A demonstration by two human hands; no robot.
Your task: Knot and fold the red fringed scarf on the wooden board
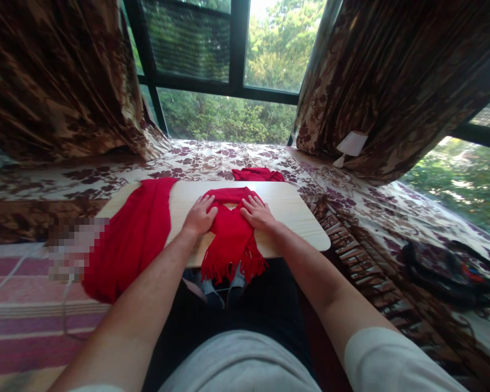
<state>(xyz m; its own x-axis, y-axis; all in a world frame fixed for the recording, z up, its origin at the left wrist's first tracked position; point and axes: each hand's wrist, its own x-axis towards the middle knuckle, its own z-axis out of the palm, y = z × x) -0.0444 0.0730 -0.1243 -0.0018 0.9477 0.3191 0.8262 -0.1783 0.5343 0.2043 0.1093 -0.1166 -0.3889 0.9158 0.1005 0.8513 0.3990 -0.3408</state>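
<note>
A red fringed scarf (232, 231) lies in a crossed loop on the light wooden table (306, 226), its tassels hanging over the near edge. My left hand (201, 214) rests on the left side of the loop, fingers stretched out and pointing away from me. On the opposite side, my right hand (258, 212) lies flat on the cloth with its fingers spread. A small gap of bare tabletop shows inside the loop between the hands.
Another red cloth (141, 234) drapes over the table's left end. A crumpled red cloth (259, 174) lies behind the table on the floral window seat (196, 158). A small white lamp (351, 144) stands back right; black straps (445, 277) lie at right.
</note>
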